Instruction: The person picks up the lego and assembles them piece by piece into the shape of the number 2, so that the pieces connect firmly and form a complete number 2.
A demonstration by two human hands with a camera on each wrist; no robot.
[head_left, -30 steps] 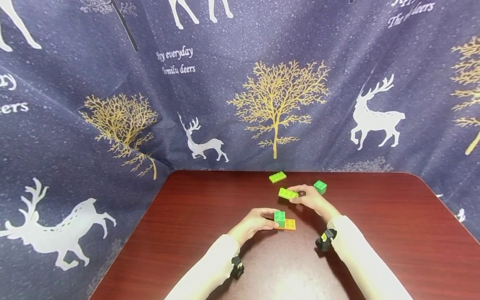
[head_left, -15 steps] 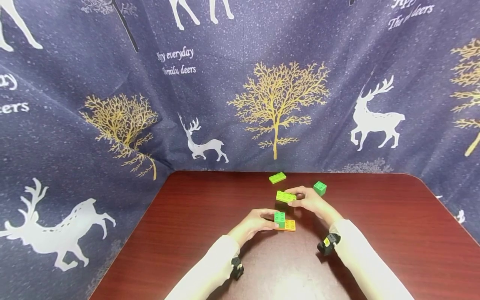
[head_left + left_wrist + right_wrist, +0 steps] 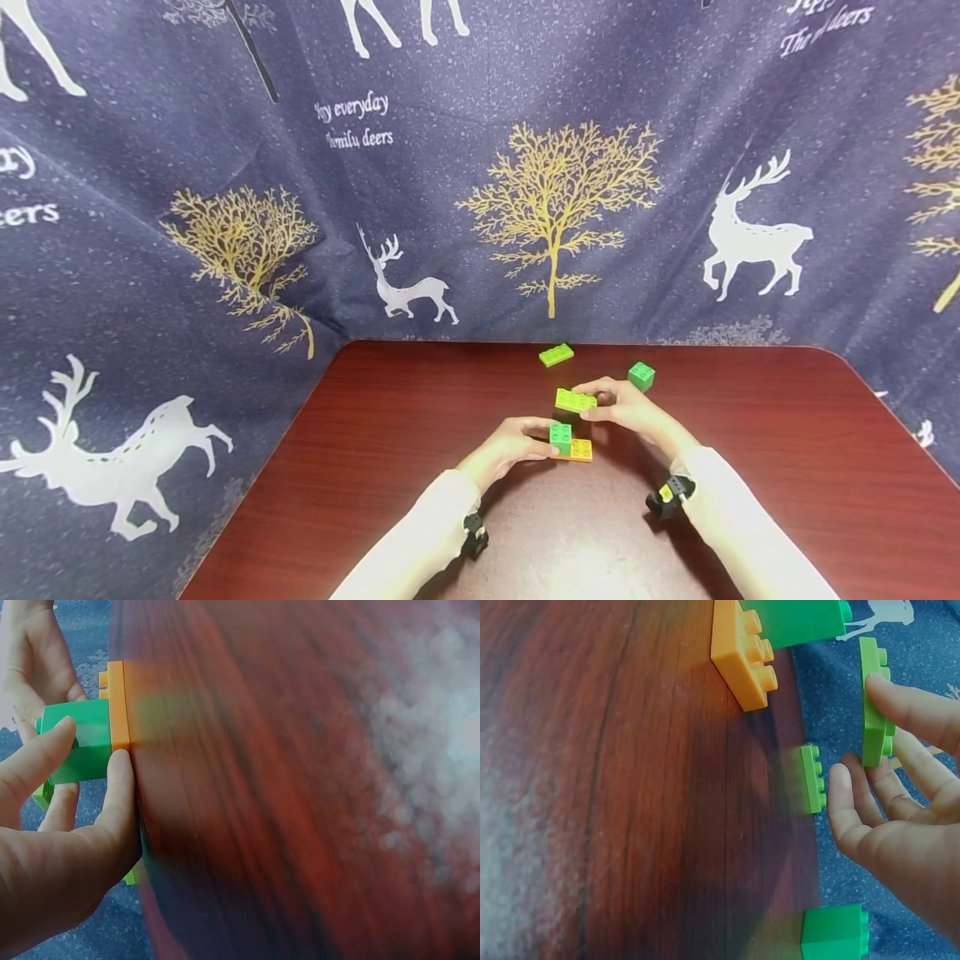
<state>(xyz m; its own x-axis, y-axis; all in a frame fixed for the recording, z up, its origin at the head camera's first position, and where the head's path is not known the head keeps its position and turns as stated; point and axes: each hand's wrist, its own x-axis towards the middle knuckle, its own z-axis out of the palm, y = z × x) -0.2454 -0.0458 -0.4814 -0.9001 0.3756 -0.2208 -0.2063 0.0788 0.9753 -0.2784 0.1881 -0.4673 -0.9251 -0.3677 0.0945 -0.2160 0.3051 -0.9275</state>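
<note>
My left hand (image 3: 513,442) grips a green toy brick (image 3: 560,437) between thumb and fingers. That brick stands on the left part of a flat orange brick (image 3: 582,450), whose right-hand studs are bare. In the left wrist view the thumb (image 3: 56,746) presses the green brick's side, and a fingertip touches the orange brick (image 3: 118,705). My right hand (image 3: 628,408) pinches a flat lime-green brick (image 3: 574,401) at its right end. It is held above the table, just behind the green-and-orange stack. The right wrist view shows the lime brick (image 3: 872,705) with its studs facing up.
A second flat lime brick (image 3: 556,355) lies near the table's back edge. Another green brick (image 3: 641,376) sits behind my right hand. The reddish-brown table (image 3: 405,392) meets a dark blue cloth (image 3: 405,200) printed with deer and trees.
My right hand has drawn the lime brick nearer to the stack, first slightly left, then down in the head view. My left hand and the stack have stayed in place.
</note>
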